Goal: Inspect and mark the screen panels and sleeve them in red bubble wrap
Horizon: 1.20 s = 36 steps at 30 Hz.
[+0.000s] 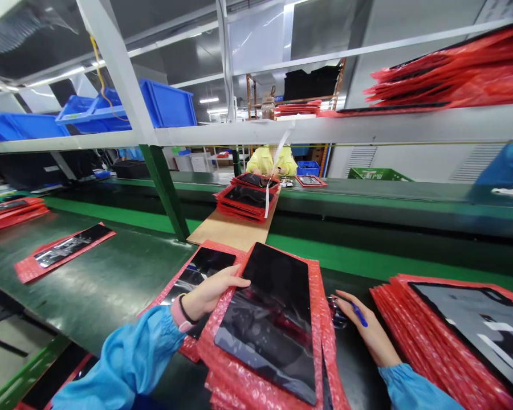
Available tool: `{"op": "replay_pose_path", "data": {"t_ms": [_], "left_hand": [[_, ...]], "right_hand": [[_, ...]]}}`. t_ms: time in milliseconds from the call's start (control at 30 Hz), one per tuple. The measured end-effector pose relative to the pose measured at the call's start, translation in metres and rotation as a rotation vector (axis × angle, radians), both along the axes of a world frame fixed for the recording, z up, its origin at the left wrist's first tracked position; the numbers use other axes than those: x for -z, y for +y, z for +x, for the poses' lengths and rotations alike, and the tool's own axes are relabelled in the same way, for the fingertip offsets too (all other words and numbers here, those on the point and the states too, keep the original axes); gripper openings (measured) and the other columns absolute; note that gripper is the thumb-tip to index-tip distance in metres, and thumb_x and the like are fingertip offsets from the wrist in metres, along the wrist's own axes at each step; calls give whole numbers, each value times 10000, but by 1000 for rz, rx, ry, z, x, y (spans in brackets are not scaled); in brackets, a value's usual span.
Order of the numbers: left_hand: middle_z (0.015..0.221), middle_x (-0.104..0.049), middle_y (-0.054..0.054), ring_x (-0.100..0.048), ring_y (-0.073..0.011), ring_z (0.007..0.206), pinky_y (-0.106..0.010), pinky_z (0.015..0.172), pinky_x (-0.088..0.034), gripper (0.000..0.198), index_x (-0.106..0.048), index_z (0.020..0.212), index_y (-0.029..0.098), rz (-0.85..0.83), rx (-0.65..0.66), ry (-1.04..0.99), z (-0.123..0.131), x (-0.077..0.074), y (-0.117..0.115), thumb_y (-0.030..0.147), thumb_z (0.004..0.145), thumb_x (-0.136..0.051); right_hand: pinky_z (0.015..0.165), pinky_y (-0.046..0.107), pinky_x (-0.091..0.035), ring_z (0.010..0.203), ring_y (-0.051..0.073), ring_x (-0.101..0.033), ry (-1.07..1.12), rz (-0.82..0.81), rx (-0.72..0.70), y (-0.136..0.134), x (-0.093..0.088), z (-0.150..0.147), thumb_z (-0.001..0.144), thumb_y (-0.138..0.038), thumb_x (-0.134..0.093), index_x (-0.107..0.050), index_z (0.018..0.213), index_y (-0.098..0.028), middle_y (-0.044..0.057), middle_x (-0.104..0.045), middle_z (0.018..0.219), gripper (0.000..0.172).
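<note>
A black tablet screen (271, 307) lies on a stack of red bubble-wrap pouches (228, 364) right in front of me. My left hand (216, 289) grips its upper left edge, thumb on top and the fingers out of sight beneath. To its left a second dark screen (196, 273) rests on red bubble wrap, partly covered by my hand and sleeve. On the right side of the stack, my right hand (361, 322) closes its fingers at a small dark shiny object (337, 313) whose kind is unclear. A narrow blue item (359, 314) shows against its fingers.
At right stands a tall pile of red pouches (436, 341) topped by a grey-backed panel (474, 319). A board (228, 228) bridges to the far bench, bearing more wrapped screens (248, 196). A green post (165, 191) rises left of it. Across sits a person in yellow (263, 160).
</note>
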State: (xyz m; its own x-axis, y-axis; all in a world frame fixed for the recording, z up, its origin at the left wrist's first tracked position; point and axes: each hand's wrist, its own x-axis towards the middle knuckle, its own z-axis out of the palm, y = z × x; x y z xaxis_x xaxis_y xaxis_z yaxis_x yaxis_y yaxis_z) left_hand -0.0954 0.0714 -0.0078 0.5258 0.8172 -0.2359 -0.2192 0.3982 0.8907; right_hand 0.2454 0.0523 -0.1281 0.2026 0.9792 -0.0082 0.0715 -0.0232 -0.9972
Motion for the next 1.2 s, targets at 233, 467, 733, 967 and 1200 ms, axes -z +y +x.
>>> {"op": "replay_pose_path", "data": {"t_ms": [233, 467, 733, 967, 1200], "left_hand": [[1008, -715, -79, -689, -247, 888, -353, 833, -506, 503, -643, 1110, 160, 53, -123, -69, -8, 3, -5, 47, 623, -700], [1107, -698, -59, -681, -252, 954, -369, 890, -496, 749, -441, 1369, 227, 141, -327, -68, -88, 22, 20, 52, 672, -653], [1177, -674, -67, -639, -261, 1069, -353, 933, -468, 814, -373, 1410, 221, 197, -326, 38, -163, 81, 39, 92, 661, -666], [1034, -726, -52, -696, -267, 886, -353, 790, -526, 798, -527, 1290, 234, 121, -233, 165, -170, 82, 55, -2, 534, -628], [1036, -716, -79, -672, -270, 933, -361, 810, -509, 679, -584, 1207, 168, 187, -350, 341, -179, 76, 61, 47, 539, -607]], "right_hand": [[862, 443, -518, 892, 308, -695, 19, 8, 16, 5, 1, -2, 652, -517, -744, -683, 873, -187, 92, -756, 887, 402], [996, 464, -436, 1077, 306, -636, 96, 18, -21, 22, 6, -3, 662, -510, -753, -634, 1062, -189, 115, -726, 1062, 526], [1031, 468, -406, 1146, 314, -593, 169, 75, 41, 33, 19, -2, 697, -545, -710, -613, 1110, -201, 126, -711, 1100, 546], [1087, 473, -342, 1150, 294, -589, 111, 286, 237, 18, -7, -14, 762, -487, -686, -631, 1018, -213, 77, -706, 1096, 378], [780, 471, -551, 797, 316, -710, 193, 255, 9, -25, -68, -39, 839, -585, -504, -653, 956, -237, 113, -752, 795, 397]]}}
